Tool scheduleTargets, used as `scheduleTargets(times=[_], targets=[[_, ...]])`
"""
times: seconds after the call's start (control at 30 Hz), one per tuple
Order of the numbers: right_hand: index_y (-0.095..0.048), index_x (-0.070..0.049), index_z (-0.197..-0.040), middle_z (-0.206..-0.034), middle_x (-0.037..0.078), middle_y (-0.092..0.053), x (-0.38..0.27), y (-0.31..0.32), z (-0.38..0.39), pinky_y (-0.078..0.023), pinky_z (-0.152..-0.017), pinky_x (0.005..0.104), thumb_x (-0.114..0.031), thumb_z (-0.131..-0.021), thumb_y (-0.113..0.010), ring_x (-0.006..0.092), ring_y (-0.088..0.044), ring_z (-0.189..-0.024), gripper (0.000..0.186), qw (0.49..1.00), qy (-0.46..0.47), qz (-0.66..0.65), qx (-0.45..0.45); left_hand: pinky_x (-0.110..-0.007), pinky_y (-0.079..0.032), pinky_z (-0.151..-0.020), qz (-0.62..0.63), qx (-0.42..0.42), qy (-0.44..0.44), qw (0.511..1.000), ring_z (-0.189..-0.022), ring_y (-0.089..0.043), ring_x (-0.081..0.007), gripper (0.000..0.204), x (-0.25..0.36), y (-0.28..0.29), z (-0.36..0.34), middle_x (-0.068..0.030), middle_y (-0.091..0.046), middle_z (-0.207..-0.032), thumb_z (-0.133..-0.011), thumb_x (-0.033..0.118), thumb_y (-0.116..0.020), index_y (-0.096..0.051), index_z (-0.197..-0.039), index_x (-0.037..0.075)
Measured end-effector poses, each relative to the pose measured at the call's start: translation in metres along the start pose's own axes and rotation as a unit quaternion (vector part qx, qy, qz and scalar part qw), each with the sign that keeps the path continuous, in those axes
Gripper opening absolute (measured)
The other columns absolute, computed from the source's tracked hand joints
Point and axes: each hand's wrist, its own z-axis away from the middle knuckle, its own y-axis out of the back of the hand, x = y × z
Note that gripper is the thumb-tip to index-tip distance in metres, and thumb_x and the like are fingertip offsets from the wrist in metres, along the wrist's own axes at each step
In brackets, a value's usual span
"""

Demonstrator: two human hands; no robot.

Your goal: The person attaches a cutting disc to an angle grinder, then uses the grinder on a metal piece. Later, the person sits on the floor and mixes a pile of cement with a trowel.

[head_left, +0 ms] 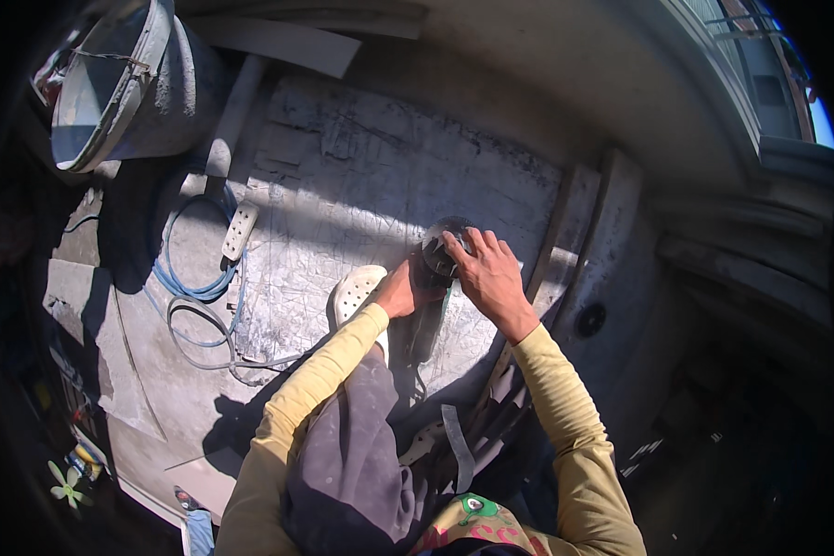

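Note:
My left hand (404, 293) is closed around a dark angle grinder (429, 320), which has some green on its body and stands with its head up. My right hand (491, 278) has its fingertips curled over the round dark head and disc (441, 244) at the grinder's top. Beneath them is a scuffed pale board (324, 157). A white perforated clog (354, 295) on my foot is beside my left hand, and the grinder's lower end is partly in shadow.
Coiled blue and grey cables (204, 283) lie left with a white power strip (240, 231). A large bucket (157, 111) stands upper left. Long slabs (612, 195) run along the right, near a loose black disc (591, 320). A window (741, 65) is upper right; a plant (69, 484) lower left.

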Motion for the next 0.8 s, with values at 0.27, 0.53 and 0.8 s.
scheduleTargets(times=[0.27,0.53,0.8], targets=[[-0.068,-0.007,-0.103,-0.101,0.007,-0.062,0.000,-0.006,-0.001,-0.048,-0.079,0.0374,-0.028,-0.092,-0.071,0.0252,-0.058,-0.095,0.024,0.999,-0.038,0.005,-0.003,-0.045,-0.051,-0.100,0.002,0.013,-0.027,1.000,-0.117,-0.066,-0.0389,0.069,-0.004,-0.004,-0.003,-0.0227,-0.070,-0.122,-0.078,0.039,-0.087,-0.061,-0.130,0.002],[-0.071,-0.006,-0.112,-0.102,0.008,-0.066,0.001,-0.010,-0.003,-0.048,-0.080,0.0362,-0.029,-0.093,-0.070,0.0252,-0.061,-0.097,0.030,0.998,-0.056,0.013,-0.031,-0.044,-0.052,-0.097,-0.016,0.001,-0.012,1.000,-0.115,-0.067,-0.0388,0.059,0.007,0.001,0.000,-0.0207,-0.072,-0.120,-0.081,0.033,-0.085,-0.064,-0.128,0.004],[-0.067,-0.002,-0.116,-0.109,0.009,-0.061,0.006,-0.018,-0.004,-0.049,-0.081,0.0368,-0.021,-0.091,-0.068,0.0253,-0.058,-0.099,0.031,0.998,0.034,-0.035,0.032,-0.042,-0.053,-0.096,-0.021,0.012,-0.031,0.999,-0.112,-0.068,-0.0380,0.054,0.024,0.010,0.009,-0.0202,-0.072,-0.119,-0.083,0.029,-0.083,-0.064,-0.127,0.004]])
